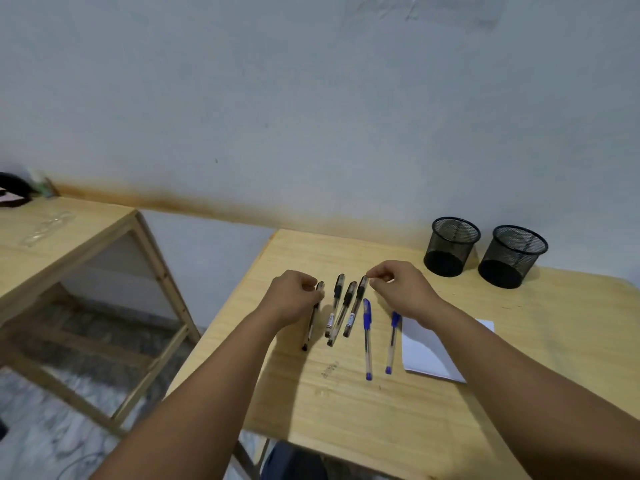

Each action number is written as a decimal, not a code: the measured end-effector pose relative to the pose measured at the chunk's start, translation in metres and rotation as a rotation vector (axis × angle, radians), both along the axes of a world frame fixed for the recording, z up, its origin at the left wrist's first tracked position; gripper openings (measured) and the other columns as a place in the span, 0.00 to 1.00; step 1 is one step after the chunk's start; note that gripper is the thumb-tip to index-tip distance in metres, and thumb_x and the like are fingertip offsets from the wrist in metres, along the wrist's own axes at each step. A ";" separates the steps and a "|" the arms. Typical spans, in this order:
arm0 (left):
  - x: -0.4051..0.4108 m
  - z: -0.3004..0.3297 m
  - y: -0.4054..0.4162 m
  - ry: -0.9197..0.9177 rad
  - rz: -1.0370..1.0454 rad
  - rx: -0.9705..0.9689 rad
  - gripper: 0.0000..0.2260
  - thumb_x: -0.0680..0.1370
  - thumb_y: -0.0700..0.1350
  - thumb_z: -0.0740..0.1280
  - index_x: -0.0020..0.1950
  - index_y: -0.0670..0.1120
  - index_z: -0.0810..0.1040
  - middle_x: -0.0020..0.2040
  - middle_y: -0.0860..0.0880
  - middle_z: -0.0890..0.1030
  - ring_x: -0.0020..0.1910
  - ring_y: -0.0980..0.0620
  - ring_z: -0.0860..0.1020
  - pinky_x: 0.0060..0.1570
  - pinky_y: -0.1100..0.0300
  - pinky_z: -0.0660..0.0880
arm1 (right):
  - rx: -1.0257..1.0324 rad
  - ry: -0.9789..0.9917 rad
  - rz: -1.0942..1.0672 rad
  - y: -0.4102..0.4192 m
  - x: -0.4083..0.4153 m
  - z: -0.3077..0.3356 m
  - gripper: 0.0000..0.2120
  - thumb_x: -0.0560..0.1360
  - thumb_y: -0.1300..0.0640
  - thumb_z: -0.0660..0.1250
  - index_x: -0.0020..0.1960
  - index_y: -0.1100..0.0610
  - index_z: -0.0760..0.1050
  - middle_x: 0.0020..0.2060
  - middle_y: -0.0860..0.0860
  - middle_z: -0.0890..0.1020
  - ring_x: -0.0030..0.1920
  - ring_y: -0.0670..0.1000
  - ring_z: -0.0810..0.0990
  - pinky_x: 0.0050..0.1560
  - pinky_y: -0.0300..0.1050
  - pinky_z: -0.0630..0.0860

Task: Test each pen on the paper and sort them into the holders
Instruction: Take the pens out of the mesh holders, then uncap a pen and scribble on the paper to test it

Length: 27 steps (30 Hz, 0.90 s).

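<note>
Six pens [367, 337] lie mid-desk [346, 410]; left hand [294, 299] grips one, right hand [398, 285] pinches another (black). Paper [426, 355] is under the right forearm; two holders [453, 245] stand at the far edge.

A pale grey-blue wall [277, 98] is seen behind everything, marked by a brownish stain band [214, 207] that runs along it just above bench height. High on the wall, a piece of clear plastic film [446, 10] is fixed. To the left, a second wooden bench [69, 233] with an open frame is set apart from the nearer one; a transparent plastic item [48, 226] lies on its top, and dark objects [14, 190], too blurred to be identified, are placed at its far left corner. A mottled grey stone floor [52, 427] is visible beneath it.
</note>
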<state>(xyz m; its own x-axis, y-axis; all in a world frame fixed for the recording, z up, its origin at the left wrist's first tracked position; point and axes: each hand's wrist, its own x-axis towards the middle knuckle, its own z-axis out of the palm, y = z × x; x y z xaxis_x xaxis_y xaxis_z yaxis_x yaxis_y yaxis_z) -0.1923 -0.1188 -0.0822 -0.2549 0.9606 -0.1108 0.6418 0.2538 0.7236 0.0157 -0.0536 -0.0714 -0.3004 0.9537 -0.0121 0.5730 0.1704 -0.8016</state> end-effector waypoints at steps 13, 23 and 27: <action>0.008 -0.014 -0.023 0.131 0.048 -0.016 0.05 0.73 0.42 0.71 0.46 0.43 0.86 0.43 0.45 0.86 0.41 0.49 0.83 0.42 0.54 0.81 | -0.035 -0.061 0.167 -0.033 -0.026 -0.018 0.09 0.77 0.60 0.66 0.52 0.55 0.83 0.41 0.45 0.82 0.43 0.44 0.79 0.40 0.33 0.72; 0.050 0.000 -0.043 -0.199 -0.009 0.223 0.05 0.74 0.44 0.72 0.48 0.49 0.86 0.40 0.53 0.85 0.33 0.56 0.83 0.37 0.60 0.80 | -0.255 0.303 0.025 -0.049 -0.003 -0.011 0.08 0.78 0.53 0.68 0.44 0.55 0.83 0.32 0.48 0.84 0.30 0.44 0.79 0.36 0.45 0.76; 0.076 0.006 -0.040 -0.266 -0.109 0.277 0.03 0.73 0.46 0.74 0.45 0.55 0.85 0.38 0.54 0.85 0.35 0.55 0.82 0.37 0.63 0.78 | -0.275 0.451 -0.068 -0.050 0.017 -0.005 0.09 0.77 0.54 0.69 0.49 0.61 0.81 0.39 0.55 0.85 0.36 0.47 0.82 0.39 0.43 0.77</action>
<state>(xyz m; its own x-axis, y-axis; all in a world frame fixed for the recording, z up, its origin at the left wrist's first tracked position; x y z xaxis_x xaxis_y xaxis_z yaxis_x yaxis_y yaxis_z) -0.1164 -0.1586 -0.0761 -0.1468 0.9833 0.1076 0.4351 -0.0335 0.8997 0.0325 -0.1034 -0.0764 -0.2713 0.9510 -0.1481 0.1631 -0.1062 -0.9809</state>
